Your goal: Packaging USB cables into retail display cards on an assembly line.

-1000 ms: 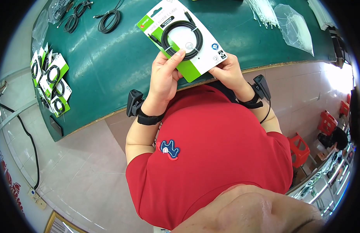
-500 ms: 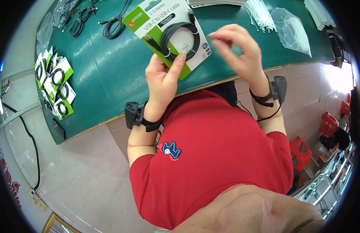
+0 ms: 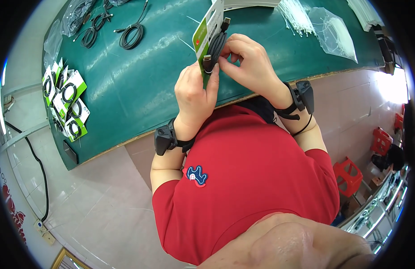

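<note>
My left hand (image 3: 195,92) grips the lower edge of a green and white cable card (image 3: 201,39), its thumb on the front side. The card stands nearly edge-on in front of me. Strapped to its right face is a coiled black USB-C cable (image 3: 217,46), both plugs sticking out. Two thin white cable tie tails (image 3: 186,44) poke out from the card's back, on the left. My right hand (image 3: 245,62) is closed in a pinch against the right side of the coil; what lies between those fingertips is hidden.
Several finished-looking cable cards (image 3: 66,96) lie heaped at the green table's (image 3: 122,96) left end. Loose black cables (image 3: 132,36) rest at the far left. Loose white cable ties (image 3: 296,17) and a clear bag of ties (image 3: 335,36) are at the far right. Red stools (image 3: 347,176) stand behind.
The card has turned from facing me to nearly edge-on, showing the tie tails behind it. My right hand has come left, from beside the card to the cable coil.
</note>
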A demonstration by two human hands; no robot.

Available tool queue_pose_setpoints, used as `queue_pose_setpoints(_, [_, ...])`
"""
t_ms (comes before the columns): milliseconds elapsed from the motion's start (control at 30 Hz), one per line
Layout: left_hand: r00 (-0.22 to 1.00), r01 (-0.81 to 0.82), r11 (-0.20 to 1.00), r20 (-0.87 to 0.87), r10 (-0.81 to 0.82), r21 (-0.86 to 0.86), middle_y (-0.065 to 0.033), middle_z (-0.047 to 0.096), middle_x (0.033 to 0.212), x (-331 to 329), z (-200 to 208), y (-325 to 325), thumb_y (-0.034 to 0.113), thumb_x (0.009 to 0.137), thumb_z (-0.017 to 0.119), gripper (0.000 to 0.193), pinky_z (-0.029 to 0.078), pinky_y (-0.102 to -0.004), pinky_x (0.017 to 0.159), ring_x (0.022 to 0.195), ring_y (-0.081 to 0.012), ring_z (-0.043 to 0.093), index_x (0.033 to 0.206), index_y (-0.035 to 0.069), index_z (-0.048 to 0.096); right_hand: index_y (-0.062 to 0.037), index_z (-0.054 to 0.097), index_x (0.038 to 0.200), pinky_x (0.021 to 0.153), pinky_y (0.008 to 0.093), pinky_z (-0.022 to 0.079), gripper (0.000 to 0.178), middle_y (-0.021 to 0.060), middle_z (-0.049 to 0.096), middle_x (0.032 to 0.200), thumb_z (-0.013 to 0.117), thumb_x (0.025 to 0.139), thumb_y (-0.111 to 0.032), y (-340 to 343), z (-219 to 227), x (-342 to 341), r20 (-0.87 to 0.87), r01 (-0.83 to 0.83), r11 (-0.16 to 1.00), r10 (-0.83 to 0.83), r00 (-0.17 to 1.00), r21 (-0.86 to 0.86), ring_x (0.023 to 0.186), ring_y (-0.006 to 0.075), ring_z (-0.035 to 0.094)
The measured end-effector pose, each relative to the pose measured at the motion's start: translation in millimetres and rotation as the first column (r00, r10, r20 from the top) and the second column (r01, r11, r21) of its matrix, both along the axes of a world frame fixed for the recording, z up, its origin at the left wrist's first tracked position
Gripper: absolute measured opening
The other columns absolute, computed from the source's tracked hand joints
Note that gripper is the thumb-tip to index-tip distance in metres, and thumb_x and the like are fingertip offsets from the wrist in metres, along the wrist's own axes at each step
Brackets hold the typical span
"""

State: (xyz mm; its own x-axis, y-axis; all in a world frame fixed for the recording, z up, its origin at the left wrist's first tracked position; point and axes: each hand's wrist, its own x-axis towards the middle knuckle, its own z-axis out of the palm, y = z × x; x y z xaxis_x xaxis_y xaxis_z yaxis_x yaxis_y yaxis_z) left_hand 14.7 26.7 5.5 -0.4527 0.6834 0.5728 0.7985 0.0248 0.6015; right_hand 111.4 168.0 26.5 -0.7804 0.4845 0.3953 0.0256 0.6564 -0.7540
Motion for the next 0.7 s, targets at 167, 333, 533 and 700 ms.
queue_pose_setpoints(167, [0.997,0.024,1.000,0.069,-0.023,-0.013,-0.0159,0.069,0.093,2,1,0,0.008,0.090,0.070,0.019,0.051,-0.0405,0.069,0.080,-0.0339,0.065,0.106,0.000,0.065,-0.0006,0.070,0.091,0.057,0.0257,0.047,0.012,0.0043,0.060,0.082,0.073,0.080,-0.002,2,-8,3,-0.031,-0.010,0.995,0.007,1.000,-0.102,0.065,0.0119,0.057])
queue_pose_setpoints(333, [0.973,0.007,1.000,0.230,-0.007,-0.002,-0.0153,0.068,0.090,3,-4,2,0.009,0.091,0.069,0.017,0.050,-0.0403,0.068,0.079,-0.0340,0.065,0.105,0.001,0.065,-0.0009,0.070,0.091,0.057,0.0245,0.046,0.009,0.0042,0.061,0.083,0.073,0.082,-0.003,-2,-12,5,-0.025,0.020,0.994,-0.023,0.999,-0.108,0.062,0.0110,0.056])
queue_pose_setpoints(533, [0.993,-0.010,1.000,0.120,0.009,0.002,-0.0150,0.067,0.087,1,-6,5,0.010,0.091,0.069,0.016,0.050,-0.0401,0.066,0.077,-0.0341,0.064,0.105,0.001,0.065,-0.0009,0.071,0.090,0.056,0.0243,0.046,0.008,0.0043,0.062,0.083,0.074,0.083,-0.002,-10,-17,2,-0.074,0.125,0.992,-0.128,0.989,-0.032,0.061,0.0108,0.055])
queue_pose_setpoints(700, [0.995,-0.022,1.000,0.098,0.022,-0.007,-0.0152,0.067,0.087,-1,-11,4,0.010,0.091,0.069,0.017,0.050,-0.0404,0.066,0.077,-0.0344,0.064,0.105,0.001,0.065,-0.0006,0.070,0.089,0.056,0.0241,0.046,0.008,0.0042,0.061,0.082,0.074,0.082,-0.002,-9,-22,-4,-0.064,0.082,0.990,-0.090,0.994,-0.113,0.061,0.0107,0.055])
